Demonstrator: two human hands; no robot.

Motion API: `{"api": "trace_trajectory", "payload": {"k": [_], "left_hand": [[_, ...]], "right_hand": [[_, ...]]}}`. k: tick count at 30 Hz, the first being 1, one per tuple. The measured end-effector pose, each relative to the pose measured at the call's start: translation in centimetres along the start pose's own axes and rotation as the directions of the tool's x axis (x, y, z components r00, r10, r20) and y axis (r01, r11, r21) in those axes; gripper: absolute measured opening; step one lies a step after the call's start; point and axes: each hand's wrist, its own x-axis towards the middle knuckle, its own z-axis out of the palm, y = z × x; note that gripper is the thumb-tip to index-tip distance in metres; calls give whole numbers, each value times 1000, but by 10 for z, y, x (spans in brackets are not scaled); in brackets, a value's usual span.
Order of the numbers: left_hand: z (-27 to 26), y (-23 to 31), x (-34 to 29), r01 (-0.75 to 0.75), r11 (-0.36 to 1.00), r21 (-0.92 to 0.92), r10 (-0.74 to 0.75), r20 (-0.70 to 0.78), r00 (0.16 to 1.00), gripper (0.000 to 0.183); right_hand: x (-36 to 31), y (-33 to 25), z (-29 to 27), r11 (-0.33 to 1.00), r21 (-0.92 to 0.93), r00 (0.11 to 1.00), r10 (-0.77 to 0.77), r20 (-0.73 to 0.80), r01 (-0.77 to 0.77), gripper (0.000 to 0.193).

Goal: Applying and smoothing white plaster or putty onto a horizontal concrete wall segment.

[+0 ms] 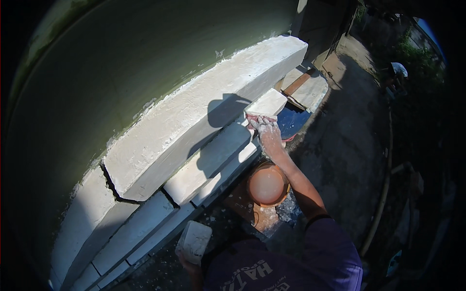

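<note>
My right hand, dusted with white, reaches forward to the end of a white block in the stepped masonry. Its fingers close on a thin reddish piece pressed against the block's end face; its exact kind is unclear. At the lower left my left hand, partly in shadow, grips a pale, flat piece with rounded corners, coated in white. A long white block tops the row along the wall, and another white block sits below it.
An orange bucket of pale liquid stands below my right forearm. Beyond it are a blue basin and a pale board with a brown strip. A green wall rises behind the blocks. A path runs along the right.
</note>
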Motion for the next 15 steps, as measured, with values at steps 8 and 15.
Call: {"api": "trace_trajectory", "payload": {"k": [8, 15], "left_hand": [[0, -1, 0, -69, 992, 105, 66, 24, 998, 60], [10, 9, 4, 47, 999, -16, -48, -25, 999, 62]], "right_hand": [[-60, -51, -70, 675, 733, 997, 54, 58, -79, 38], [-35, 47, 14, 676, 726, 674, 596, -437, -127, 41]]}}
